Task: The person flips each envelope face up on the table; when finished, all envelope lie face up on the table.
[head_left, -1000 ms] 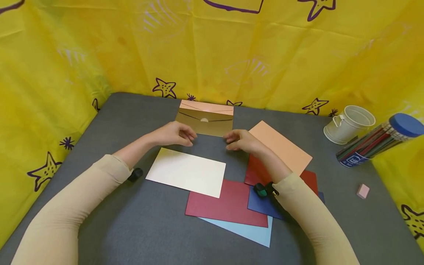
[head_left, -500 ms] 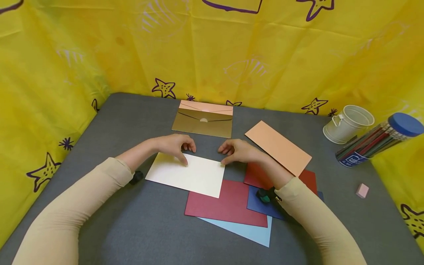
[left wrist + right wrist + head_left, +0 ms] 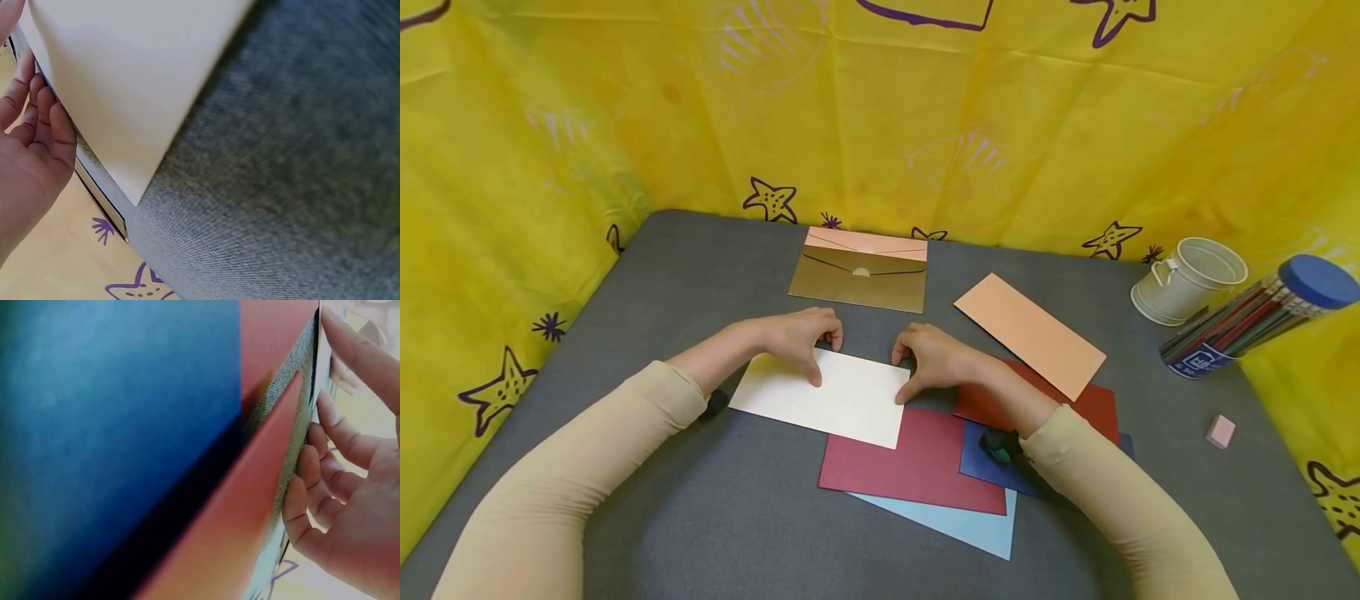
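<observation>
A white envelope (image 3: 850, 410), plain face up, lies on the grey tabletop in the head view, overlapping a dark pink envelope (image 3: 917, 467). My left hand (image 3: 797, 337) holds its far edge, thumb over the face and the other fingers bent at the edge. At the far right corner my right hand (image 3: 936, 358) grips it between the thumb and bent fingers. The left wrist view shows a corner of the white envelope (image 3: 131, 94) reaching past the left hand (image 3: 34, 150). In the right wrist view its narrow edge shows beside the right hand (image 3: 350, 469).
Beyond the hands, a gold envelope (image 3: 857, 287) overlaps a light pink one (image 3: 868, 240). To the right are peach (image 3: 1030, 333), red (image 3: 1097, 412), blue (image 3: 992, 467) and light blue (image 3: 977, 529) envelopes, a white metal mug (image 3: 1187, 279), a pencil tub (image 3: 1255, 321) and an eraser (image 3: 1221, 432).
Both hands have come back from beside the gold envelope to the far edge of the white envelope. The thumbs have slid nearer me, onto the white envelope. The envelopes stay where they were.
</observation>
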`<action>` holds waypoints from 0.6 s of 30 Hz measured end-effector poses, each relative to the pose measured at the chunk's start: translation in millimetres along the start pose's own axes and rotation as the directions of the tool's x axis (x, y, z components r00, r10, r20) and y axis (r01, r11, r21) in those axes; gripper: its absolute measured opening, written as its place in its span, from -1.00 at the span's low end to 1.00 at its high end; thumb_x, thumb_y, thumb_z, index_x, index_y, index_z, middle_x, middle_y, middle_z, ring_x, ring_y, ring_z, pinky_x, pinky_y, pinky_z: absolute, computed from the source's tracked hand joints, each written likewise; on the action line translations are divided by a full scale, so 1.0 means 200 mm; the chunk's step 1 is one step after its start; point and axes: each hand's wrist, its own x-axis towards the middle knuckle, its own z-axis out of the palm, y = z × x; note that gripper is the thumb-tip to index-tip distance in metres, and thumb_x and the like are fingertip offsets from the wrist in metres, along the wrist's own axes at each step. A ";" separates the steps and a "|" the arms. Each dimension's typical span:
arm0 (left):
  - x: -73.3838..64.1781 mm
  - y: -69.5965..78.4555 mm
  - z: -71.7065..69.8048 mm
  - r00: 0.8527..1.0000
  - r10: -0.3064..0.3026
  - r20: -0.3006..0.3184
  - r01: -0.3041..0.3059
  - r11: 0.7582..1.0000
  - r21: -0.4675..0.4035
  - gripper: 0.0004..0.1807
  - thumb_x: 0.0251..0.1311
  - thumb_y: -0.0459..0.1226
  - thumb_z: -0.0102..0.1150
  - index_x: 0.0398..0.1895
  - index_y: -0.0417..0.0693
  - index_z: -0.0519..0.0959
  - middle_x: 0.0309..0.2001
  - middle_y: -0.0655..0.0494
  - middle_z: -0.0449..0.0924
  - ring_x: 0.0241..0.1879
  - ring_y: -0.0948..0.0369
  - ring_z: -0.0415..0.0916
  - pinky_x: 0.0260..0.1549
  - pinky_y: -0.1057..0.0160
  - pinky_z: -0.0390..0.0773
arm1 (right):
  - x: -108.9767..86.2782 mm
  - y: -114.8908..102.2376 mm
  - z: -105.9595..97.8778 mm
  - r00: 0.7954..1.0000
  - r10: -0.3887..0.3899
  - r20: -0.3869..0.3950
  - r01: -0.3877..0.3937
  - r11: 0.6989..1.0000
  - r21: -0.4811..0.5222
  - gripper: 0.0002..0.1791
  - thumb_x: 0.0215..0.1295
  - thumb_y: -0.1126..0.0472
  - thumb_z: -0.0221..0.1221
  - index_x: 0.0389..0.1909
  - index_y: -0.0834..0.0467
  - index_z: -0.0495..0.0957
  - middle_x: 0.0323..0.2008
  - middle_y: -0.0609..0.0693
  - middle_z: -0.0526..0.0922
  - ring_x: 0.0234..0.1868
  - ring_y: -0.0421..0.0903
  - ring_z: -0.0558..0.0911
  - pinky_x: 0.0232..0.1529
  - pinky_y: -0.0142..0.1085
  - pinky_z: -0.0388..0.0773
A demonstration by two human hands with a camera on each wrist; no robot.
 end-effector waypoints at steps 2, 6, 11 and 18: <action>0.00 0.01 0.00 1.000 -0.008 0.003 0.008 1.000 0.013 -0.51 -0.23 -0.23 0.62 -0.23 -0.05 0.51 -0.16 0.04 0.37 -0.05 0.11 0.28 -0.04 0.18 0.32 | 0.00 -0.01 0.00 1.000 0.008 -0.001 -0.008 1.000 -0.027 -0.50 -0.16 -0.05 0.56 -0.23 0.08 0.61 -0.19 0.05 0.55 -0.12 -0.06 0.46 -0.14 -0.30 0.38; 0.00 0.01 0.00 1.000 -0.027 0.008 0.026 0.999 0.035 -0.53 -0.20 -0.23 0.60 -0.25 -0.03 0.49 -0.17 0.06 0.35 -0.06 0.12 0.27 -0.07 0.18 0.32 | 0.00 -0.01 0.01 1.000 0.023 -0.004 -0.023 0.999 -0.044 -0.52 -0.17 -0.03 0.57 -0.26 0.08 0.60 -0.20 0.06 0.55 -0.12 -0.04 0.45 -0.12 -0.28 0.37; 0.01 0.02 0.00 1.000 -0.021 0.009 0.020 0.999 0.048 -0.52 -0.20 -0.22 0.61 -0.28 -0.04 0.46 -0.19 0.06 0.33 -0.08 0.12 0.25 -0.11 0.18 0.29 | 0.01 -0.01 0.00 1.000 0.028 -0.009 -0.029 0.999 -0.015 -0.52 -0.18 0.02 0.57 -0.28 0.12 0.58 -0.23 0.06 0.55 -0.13 -0.04 0.45 -0.12 -0.29 0.38; 0.01 0.05 -0.03 0.999 -0.026 0.042 0.024 0.998 0.059 -0.50 -0.15 -0.22 0.59 -0.30 -0.06 0.38 -0.34 0.11 0.30 -0.27 0.18 0.27 -0.27 0.25 0.26 | 0.00 0.01 -0.02 0.998 0.056 0.027 -0.059 0.990 0.128 -0.55 -0.09 0.11 0.54 -0.25 0.15 0.53 -0.32 0.02 0.59 -0.27 -0.12 0.51 -0.23 -0.36 0.46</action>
